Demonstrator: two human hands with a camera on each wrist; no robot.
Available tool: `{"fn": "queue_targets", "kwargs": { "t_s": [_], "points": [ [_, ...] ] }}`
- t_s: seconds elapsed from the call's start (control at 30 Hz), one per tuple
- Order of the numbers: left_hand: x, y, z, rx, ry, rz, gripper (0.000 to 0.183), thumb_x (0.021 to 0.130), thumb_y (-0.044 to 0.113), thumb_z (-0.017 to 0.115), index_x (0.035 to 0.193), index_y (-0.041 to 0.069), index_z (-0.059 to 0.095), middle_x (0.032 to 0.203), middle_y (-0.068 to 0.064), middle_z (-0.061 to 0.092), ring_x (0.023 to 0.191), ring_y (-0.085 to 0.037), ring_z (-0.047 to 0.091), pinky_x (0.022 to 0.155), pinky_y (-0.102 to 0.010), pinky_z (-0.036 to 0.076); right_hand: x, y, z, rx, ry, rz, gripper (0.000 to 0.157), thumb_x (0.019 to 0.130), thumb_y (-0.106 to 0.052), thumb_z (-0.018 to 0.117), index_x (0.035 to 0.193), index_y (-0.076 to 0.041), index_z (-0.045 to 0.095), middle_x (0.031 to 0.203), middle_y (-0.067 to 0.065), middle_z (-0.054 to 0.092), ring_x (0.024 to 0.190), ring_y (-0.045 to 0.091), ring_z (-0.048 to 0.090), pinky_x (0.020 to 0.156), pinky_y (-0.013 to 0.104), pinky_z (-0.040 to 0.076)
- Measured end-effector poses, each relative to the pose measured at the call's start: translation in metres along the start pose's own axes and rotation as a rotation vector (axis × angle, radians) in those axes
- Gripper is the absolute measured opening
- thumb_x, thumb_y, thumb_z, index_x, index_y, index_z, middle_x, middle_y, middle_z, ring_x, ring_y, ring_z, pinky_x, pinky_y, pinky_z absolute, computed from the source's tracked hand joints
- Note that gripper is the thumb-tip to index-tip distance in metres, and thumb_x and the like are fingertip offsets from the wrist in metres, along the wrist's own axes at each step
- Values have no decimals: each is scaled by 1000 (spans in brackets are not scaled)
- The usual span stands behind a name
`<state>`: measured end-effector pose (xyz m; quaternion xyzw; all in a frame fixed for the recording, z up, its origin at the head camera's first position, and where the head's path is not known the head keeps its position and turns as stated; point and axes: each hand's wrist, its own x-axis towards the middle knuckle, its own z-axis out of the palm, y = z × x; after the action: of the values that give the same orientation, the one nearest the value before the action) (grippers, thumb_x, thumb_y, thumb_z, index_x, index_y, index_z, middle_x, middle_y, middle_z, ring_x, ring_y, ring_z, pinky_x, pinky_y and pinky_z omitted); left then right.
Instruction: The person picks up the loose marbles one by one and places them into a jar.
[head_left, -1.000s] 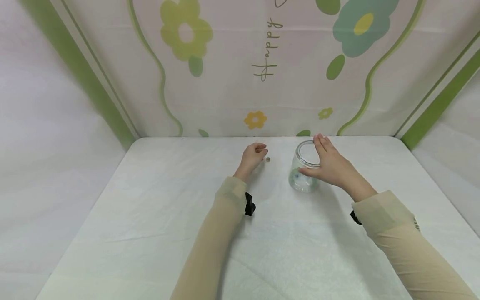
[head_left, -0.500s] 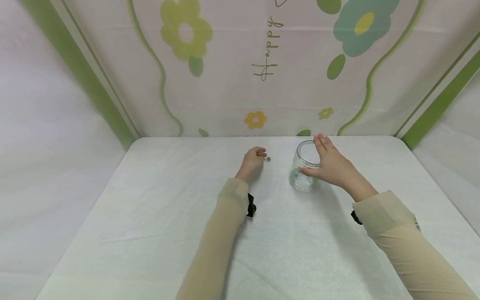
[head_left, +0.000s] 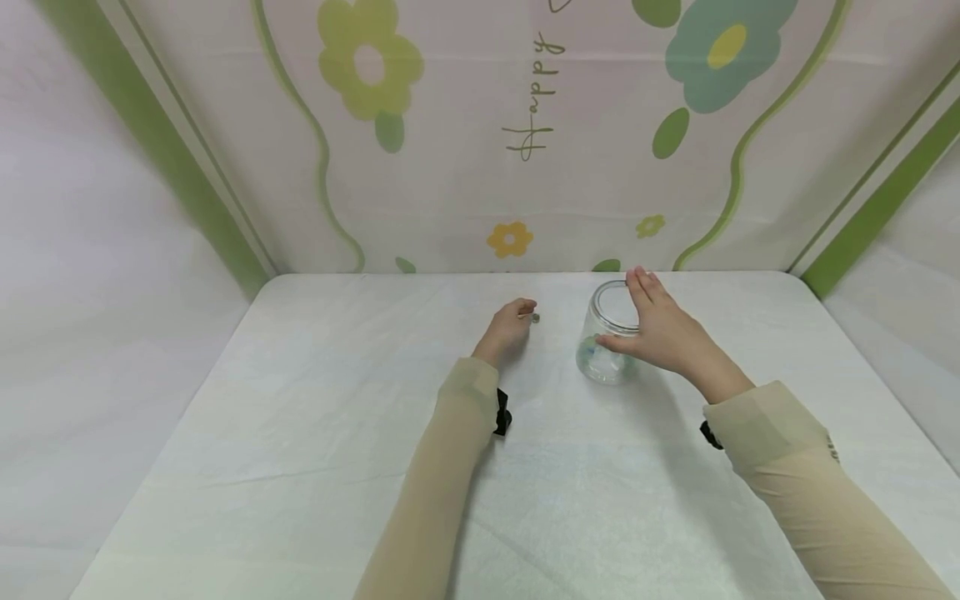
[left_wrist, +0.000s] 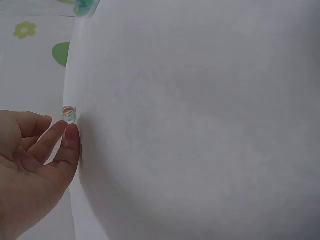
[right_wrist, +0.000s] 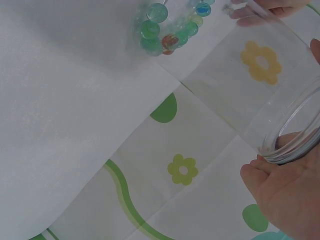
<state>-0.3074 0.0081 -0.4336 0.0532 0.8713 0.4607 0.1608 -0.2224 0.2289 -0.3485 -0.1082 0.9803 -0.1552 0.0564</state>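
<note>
A small clear marble [left_wrist: 68, 114] with an orange and white swirl lies on the table toward the back. My left hand [head_left: 510, 329] is right at it, thumb and fingertips close together at the marble's edge in the left wrist view. To the right stands a clear glass jar [head_left: 592, 333], upright with its mouth uncovered. Several green, blue and orange marbles [right_wrist: 150, 30] lie at its bottom. My right hand [head_left: 663, 333] holds the jar by its upper part, thumb on the near side and fingers extended along the right of the rim.
A white cloth covers the table [head_left: 337, 433]. Behind it rises a pale backdrop [head_left: 450, 183] with printed flowers and writing, and white side walls [head_left: 97, 333] stand left and right.
My left hand has come slightly nearer and lower, its fingertips closing in on the marble. The right hand and the jar have stayed in place.
</note>
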Motion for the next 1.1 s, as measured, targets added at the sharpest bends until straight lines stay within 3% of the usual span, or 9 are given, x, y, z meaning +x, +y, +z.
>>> {"fn": "queue_targets", "kwargs": {
  "t_s": [0.2, 0.47, 0.77, 1.1],
  "points": [
    [0, -1, 2, 23, -13, 26, 39, 101, 9, 40, 139, 9, 47, 138, -9, 54, 130, -24, 49, 111, -37, 41, 1, 0, 0, 5, 5, 2, 110, 84, -55, 64, 150, 6, 1, 159, 24, -1, 148, 40, 0, 117, 62, 16],
    [1, -2, 7, 44, 49, 42, 34, 97, 12, 53, 131, 10, 55, 124, -8, 62, 117, -23, 58, 100, -34, 49, 0, -1, 0, 6, 8, 3, 111, 83, -57, 63, 151, 6, 1, 159, 24, -1, 148, 41, 1, 116, 62, 17],
    [2, -4, 9, 37, 108, 46, 31, 95, 11, 57, 126, 9, 58, 120, -8, 63, 114, -22, 59, 98, -34, 51, 0, -1, 0, 34, 33, -6, 118, 79, -67, 63, 151, 5, 4, 160, 23, 2, 148, 39, 2, 115, 64, 19],
    [2, -4, 13, 117, 116, 87, 30, 93, 3, 55, 122, 5, 60, 112, -8, 66, 102, -19, 61, 89, -28, 52, 1, -3, 0, 12, 0, 12, 109, 84, -55, 63, 151, 4, 1, 160, 23, -2, 148, 40, 0, 116, 63, 18]
  ]
}}
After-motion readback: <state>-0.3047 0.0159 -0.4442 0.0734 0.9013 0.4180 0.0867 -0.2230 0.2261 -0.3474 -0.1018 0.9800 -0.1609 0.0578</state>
